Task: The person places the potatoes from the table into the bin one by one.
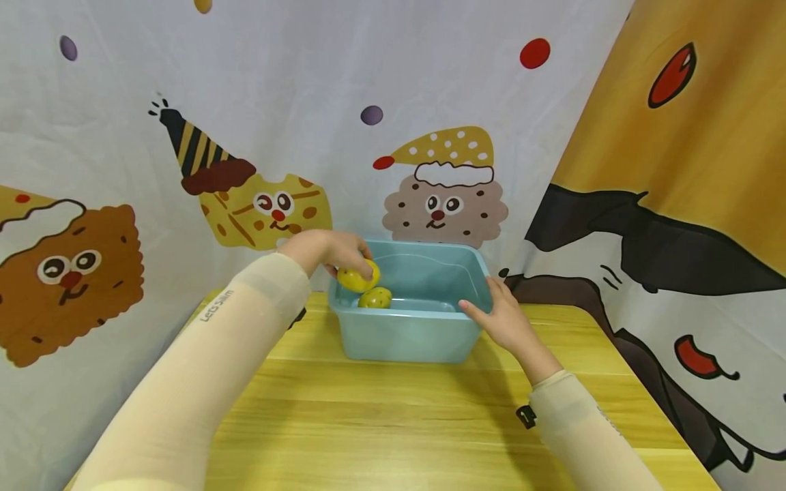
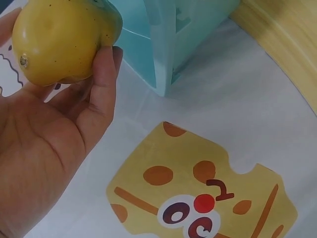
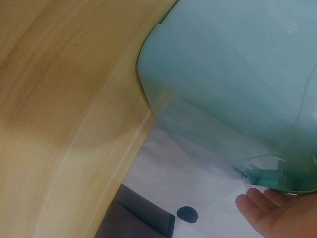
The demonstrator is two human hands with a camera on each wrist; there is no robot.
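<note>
My left hand (image 1: 334, 252) holds a yellow fruit (image 1: 359, 277) over the left end of a light-blue plastic bin (image 1: 405, 337). In the left wrist view this fruit (image 2: 59, 42) is smooth, lobed and dark-speckled, with fingers curled round its underside; its exact kind is unclear. A second speckled yellow fruit (image 1: 375, 298) lies inside the bin on the left, just below the held one. At the bin's front right corner, my right hand (image 1: 506, 320) touches the rim, thumb and fingers spread. Its fingers (image 3: 260, 203) lie against the rim in the right wrist view.
The bin stands on a light wooden table (image 1: 381, 416) towards the far edge. Behind it hangs a white cloth (image 1: 295, 75) printed with cartoon snacks. A small black object (image 1: 526, 417) shows beside the right sleeve.
</note>
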